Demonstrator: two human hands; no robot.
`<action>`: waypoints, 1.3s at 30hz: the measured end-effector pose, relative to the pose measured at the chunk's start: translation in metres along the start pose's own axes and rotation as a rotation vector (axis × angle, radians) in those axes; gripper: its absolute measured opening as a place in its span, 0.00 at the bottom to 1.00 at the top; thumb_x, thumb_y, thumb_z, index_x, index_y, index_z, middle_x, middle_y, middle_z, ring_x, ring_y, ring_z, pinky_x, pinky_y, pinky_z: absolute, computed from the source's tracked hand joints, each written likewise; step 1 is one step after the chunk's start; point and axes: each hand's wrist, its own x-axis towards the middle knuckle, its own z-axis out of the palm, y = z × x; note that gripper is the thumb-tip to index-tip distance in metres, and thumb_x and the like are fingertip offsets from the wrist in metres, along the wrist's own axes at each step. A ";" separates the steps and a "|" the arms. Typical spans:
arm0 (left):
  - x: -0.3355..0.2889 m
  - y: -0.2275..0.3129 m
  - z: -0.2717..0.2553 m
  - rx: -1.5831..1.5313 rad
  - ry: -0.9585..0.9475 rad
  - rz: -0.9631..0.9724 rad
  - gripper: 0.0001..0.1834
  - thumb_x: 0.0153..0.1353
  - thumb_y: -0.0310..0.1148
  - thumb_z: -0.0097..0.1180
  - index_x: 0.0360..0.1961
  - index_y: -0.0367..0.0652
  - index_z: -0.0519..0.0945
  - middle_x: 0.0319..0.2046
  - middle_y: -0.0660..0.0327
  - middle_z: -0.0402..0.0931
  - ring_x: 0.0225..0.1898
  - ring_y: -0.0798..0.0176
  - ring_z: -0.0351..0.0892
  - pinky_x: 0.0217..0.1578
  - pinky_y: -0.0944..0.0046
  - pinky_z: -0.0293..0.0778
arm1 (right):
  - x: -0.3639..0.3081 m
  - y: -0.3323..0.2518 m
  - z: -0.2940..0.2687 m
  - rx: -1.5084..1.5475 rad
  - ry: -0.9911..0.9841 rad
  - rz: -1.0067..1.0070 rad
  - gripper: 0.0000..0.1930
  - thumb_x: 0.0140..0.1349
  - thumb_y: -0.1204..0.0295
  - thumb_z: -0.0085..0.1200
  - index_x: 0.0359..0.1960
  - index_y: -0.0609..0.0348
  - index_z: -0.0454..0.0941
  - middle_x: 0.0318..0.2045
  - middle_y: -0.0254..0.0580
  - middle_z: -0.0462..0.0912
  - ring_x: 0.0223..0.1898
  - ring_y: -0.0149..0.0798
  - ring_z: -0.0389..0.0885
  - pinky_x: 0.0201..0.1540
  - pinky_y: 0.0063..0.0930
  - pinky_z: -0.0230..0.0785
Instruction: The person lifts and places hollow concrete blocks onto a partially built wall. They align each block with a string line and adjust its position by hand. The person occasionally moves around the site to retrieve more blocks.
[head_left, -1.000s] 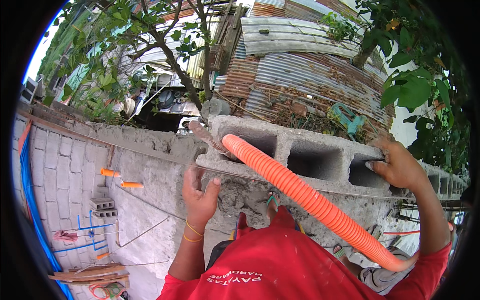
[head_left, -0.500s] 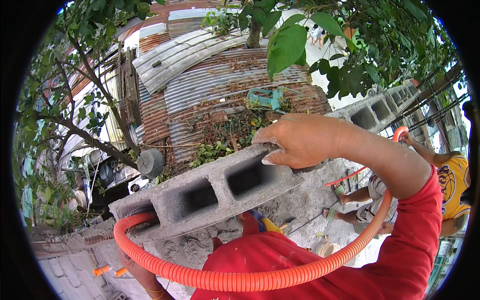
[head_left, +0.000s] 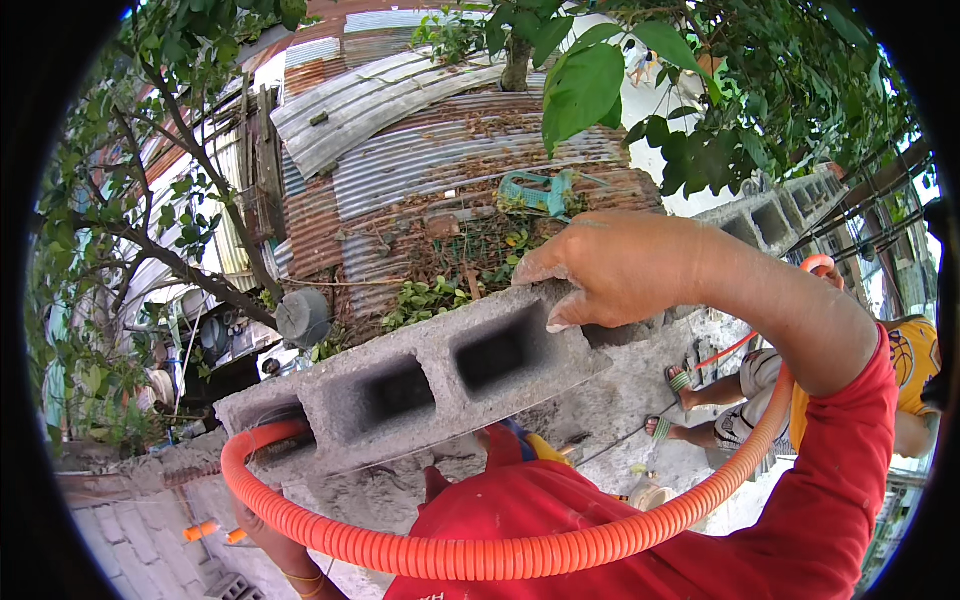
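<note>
A grey hollow concrete block (head_left: 440,385) lies on top of a block wall, its cavities facing me. My right hand (head_left: 620,265) grips its right end, fingers over the top edge and thumb on the near side. An orange corrugated conduit (head_left: 480,557) comes out of the block's left cavity, loops across in front of me and rises past my right arm. My left hand (head_left: 265,535) is at the conduit below the block's left end. It appears closed on the conduit, which hides most of its fingers.
Beyond the wall are rusty corrugated roof sheets (head_left: 390,185), a broken green plastic chair (head_left: 540,195) and a grey bucket (head_left: 302,318). More hollow blocks (head_left: 775,220) continue the wall at right. A person in a yellow shirt (head_left: 912,365) is at right. Branches hang overhead.
My right hand has shifted slightly right along the block's end. The conduit's left bend has moved slightly left. At right, the other person's hand no longer shows on the conduit.
</note>
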 end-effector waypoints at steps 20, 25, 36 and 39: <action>0.026 0.004 -0.005 -0.307 -0.257 0.168 0.14 0.64 0.28 0.65 0.46 0.32 0.78 0.41 0.62 0.79 0.43 0.70 0.76 0.48 0.68 0.74 | -0.200 -0.105 0.052 0.046 1.036 -0.151 0.23 0.61 0.60 0.59 0.51 0.68 0.79 0.41 0.51 0.84 0.45 0.46 0.83 0.52 0.40 0.73; 0.034 -0.013 -0.011 -0.293 -0.261 0.281 0.20 0.64 0.31 0.66 0.51 0.28 0.77 0.46 0.56 0.80 0.48 0.68 0.77 0.51 0.66 0.74 | -0.214 -0.164 0.191 0.620 0.923 -0.122 0.24 0.62 0.58 0.59 0.47 0.71 0.79 0.36 0.50 0.85 0.41 0.42 0.83 0.48 0.38 0.75; 0.018 -0.026 -0.051 -0.449 -0.362 0.308 0.15 0.66 0.31 0.63 0.48 0.31 0.79 0.42 0.63 0.80 0.45 0.72 0.75 0.46 0.70 0.72 | -0.222 -0.192 0.608 1.493 0.551 1.066 0.15 0.67 0.71 0.52 0.52 0.66 0.78 0.37 0.48 0.87 0.33 0.42 0.88 0.36 0.33 0.80; -0.005 -0.038 -0.078 -0.261 -0.366 0.293 0.11 0.67 0.30 0.59 0.44 0.33 0.81 0.38 0.65 0.79 0.40 0.72 0.73 0.43 0.71 0.69 | -0.260 -0.215 0.675 1.513 0.419 1.240 0.14 0.67 0.69 0.50 0.50 0.64 0.79 0.36 0.47 0.88 0.33 0.42 0.89 0.33 0.33 0.79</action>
